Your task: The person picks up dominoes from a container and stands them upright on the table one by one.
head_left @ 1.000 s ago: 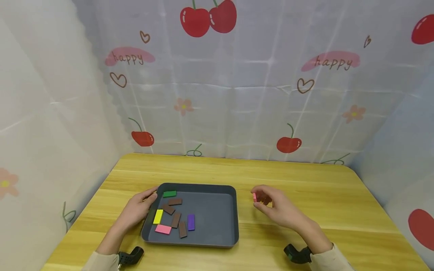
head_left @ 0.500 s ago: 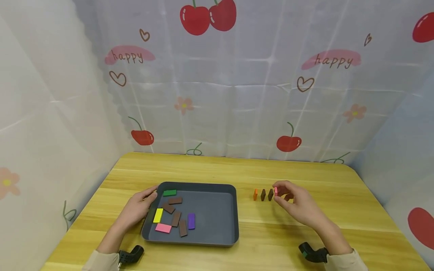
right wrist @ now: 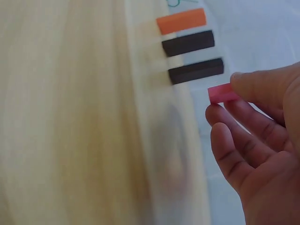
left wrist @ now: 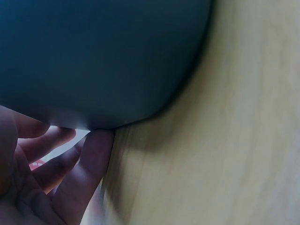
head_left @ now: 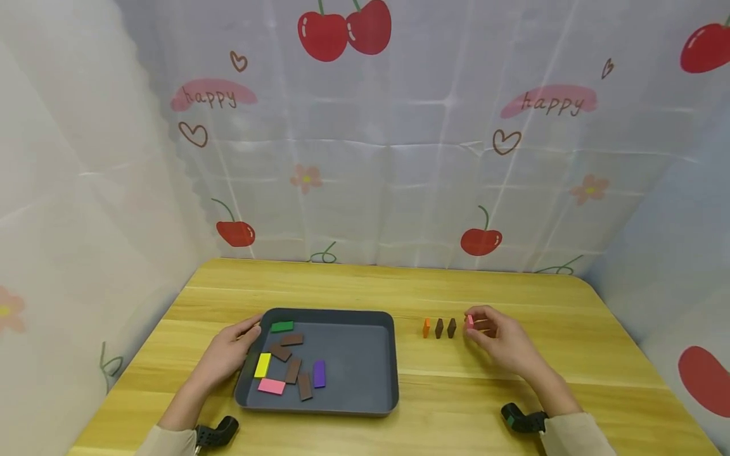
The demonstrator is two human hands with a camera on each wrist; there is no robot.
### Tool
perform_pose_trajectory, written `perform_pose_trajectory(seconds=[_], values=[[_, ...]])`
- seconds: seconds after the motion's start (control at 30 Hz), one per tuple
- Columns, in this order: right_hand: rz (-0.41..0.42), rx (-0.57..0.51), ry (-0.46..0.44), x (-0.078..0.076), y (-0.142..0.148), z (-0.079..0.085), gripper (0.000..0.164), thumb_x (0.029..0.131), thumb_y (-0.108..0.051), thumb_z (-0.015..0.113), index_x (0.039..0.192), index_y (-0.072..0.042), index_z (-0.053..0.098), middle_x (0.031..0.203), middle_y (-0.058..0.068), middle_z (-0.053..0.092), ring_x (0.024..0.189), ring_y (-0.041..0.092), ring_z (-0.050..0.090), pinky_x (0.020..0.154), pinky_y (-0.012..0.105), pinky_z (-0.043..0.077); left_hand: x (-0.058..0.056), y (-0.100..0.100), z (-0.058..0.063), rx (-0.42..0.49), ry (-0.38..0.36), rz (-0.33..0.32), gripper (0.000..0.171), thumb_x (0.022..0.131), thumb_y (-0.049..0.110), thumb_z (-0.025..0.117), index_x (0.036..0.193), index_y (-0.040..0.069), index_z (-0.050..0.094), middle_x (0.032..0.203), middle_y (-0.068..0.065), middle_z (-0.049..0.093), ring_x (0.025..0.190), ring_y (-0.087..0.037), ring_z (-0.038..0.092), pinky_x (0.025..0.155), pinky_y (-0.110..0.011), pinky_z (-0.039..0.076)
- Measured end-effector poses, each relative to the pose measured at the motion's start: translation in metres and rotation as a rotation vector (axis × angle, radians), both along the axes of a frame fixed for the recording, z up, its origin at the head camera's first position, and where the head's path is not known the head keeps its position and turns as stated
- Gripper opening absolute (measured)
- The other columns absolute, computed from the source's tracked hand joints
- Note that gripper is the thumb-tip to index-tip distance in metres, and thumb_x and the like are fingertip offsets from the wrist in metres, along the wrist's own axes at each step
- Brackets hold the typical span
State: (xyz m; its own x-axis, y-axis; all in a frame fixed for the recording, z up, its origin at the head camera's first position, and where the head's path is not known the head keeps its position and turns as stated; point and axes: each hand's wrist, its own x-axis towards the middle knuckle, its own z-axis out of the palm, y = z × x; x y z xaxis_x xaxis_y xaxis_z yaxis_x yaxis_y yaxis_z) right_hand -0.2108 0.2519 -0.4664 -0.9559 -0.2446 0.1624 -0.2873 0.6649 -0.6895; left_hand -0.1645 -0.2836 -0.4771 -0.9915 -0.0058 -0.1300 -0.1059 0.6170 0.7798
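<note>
My right hand (head_left: 502,339) pinches a pink domino (head_left: 469,322) between thumb and fingertips, just right of a standing row. In the right wrist view the pink domino (right wrist: 222,93) appears slightly off the table. That row has an orange domino (head_left: 426,328) and two dark brown dominoes, a middle one (head_left: 439,328) and a right one (head_left: 452,327), upright and spaced apart. My left hand (head_left: 225,351) grips the left side of a dark grey tray (head_left: 342,413), thumb at its rim. Fingers (left wrist: 96,150) touch the tray's outer wall in the left wrist view.
Inside the tray lie a green domino (head_left: 282,327), a yellow one (head_left: 262,365), a pink one (head_left: 271,386), a purple one (head_left: 319,373) and several brown ones. The wooden table (head_left: 342,285) ends at a cherry-printed curtain (head_left: 376,190).
My right hand has moved right with the pink domino, uncovering the row, and the gap to the nearest brown domino has widened. The left hand and tray hold still.
</note>
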Motion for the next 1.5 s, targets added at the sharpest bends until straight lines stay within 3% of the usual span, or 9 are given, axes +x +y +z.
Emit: perform_pose_trajectory(seconds=[0.17,0.4,0.7,1.5], values=[[-0.034,-0.032,-0.049,-0.006,0.0,-0.012,0.031,0.097,-0.011,0.071,0.128,-0.009,0.065,0.118,0.009,0.072,0.105,0.026,0.072,0.088,0.028,0.059,0.001,-0.002,0.002,-0.001,0.002,0.001,0.056,0.112,0.038,0.042,0.16,0.01,0.039,0.158,-0.022,0.046,0.149,-0.045,0.038,0.12,-0.063,0.034],[-0.055,-0.072,-0.087,-0.007,-0.005,-0.021,0.03,0.096,-0.011,0.074,0.125,-0.009,0.067,0.112,0.009,0.075,0.099,0.019,0.072,0.084,0.023,0.057,0.001,-0.002,0.003,-0.007,0.0,-0.003,0.055,0.112,0.037,0.042,0.16,0.011,0.039,0.158,-0.022,0.046,0.149,-0.045,0.038,0.119,-0.064,0.034],[-0.067,-0.02,-0.073,-0.009,-0.008,-0.023,0.029,0.097,-0.013,0.072,0.125,-0.01,0.068,0.111,0.008,0.075,0.099,0.021,0.072,0.085,0.026,0.058,0.001,-0.001,0.004,0.005,0.001,-0.003,0.055,0.112,0.037,0.043,0.16,0.01,0.039,0.157,-0.022,0.047,0.148,-0.044,0.039,0.119,-0.064,0.034],[-0.061,-0.002,-0.071,-0.008,-0.004,-0.02,0.031,0.097,-0.013,0.073,0.127,-0.01,0.067,0.112,0.008,0.074,0.1,0.021,0.071,0.086,0.03,0.058,0.002,0.0,0.001,-0.017,-0.001,-0.001,0.056,0.112,0.038,0.042,0.16,0.009,0.039,0.159,-0.022,0.045,0.15,-0.045,0.036,0.12,-0.064,0.032]])
